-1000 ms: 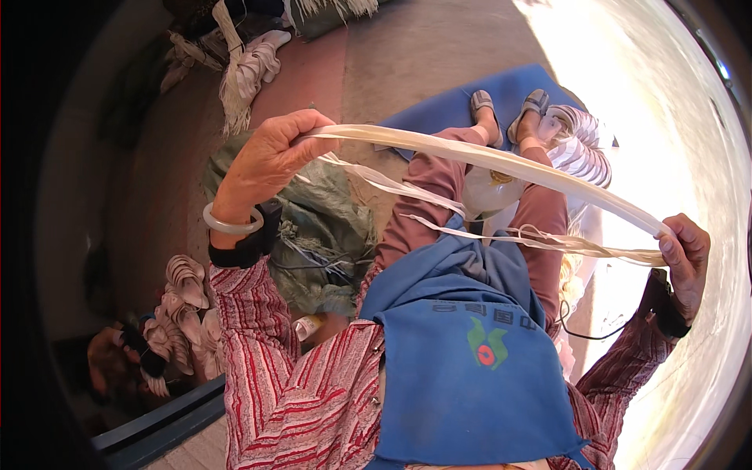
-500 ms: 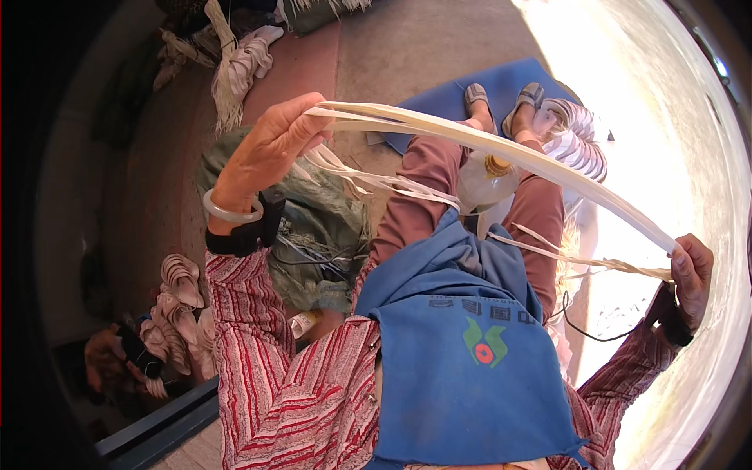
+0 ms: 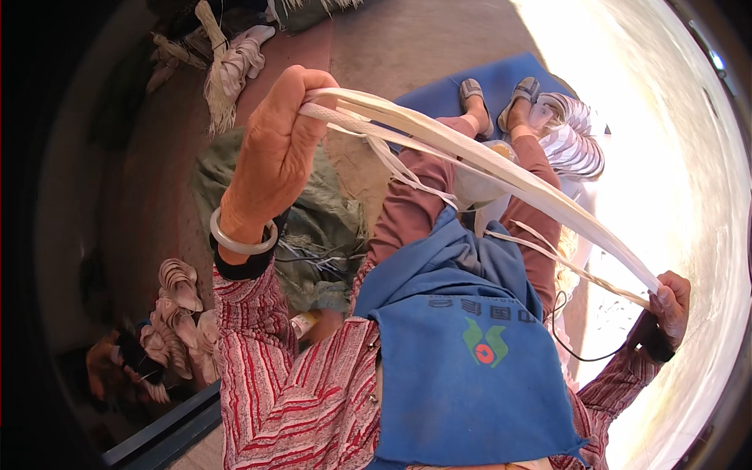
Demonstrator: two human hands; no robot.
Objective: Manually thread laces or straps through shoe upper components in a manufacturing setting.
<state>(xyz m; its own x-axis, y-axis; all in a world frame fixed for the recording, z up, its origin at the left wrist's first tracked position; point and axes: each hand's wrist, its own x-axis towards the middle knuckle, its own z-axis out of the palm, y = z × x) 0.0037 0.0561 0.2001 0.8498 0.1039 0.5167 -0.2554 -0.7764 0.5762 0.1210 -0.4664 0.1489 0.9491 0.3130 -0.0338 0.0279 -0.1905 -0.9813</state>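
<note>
A bundle of flat white straps [image 3: 486,157] stretches between my two hands above my lap. My left hand [image 3: 278,145], raised at the upper left, is closed around one end of the straps. At the far right my right hand [image 3: 672,305] pinches the other end, lower than the left. Loose strap ends hang from both hands and trail down to the blue apron [image 3: 470,376] over my lap. Behind the straps, between my knees, stands a whitish translucent container [image 3: 478,188], partly hidden.
A green sack [image 3: 325,227] lies beside my left leg. Tied white bundles [image 3: 235,66] lie at the upper left, more bundles [image 3: 176,321] at the lower left. My feet rest on a blue mat [image 3: 439,92], a striped white bundle [image 3: 576,137] beside them. A pale wall [image 3: 705,196] rises close on the right.
My left hand has risen and turned its back more toward me. My right hand has moved down and slightly left, so the stretched straps slope more steeply.
</note>
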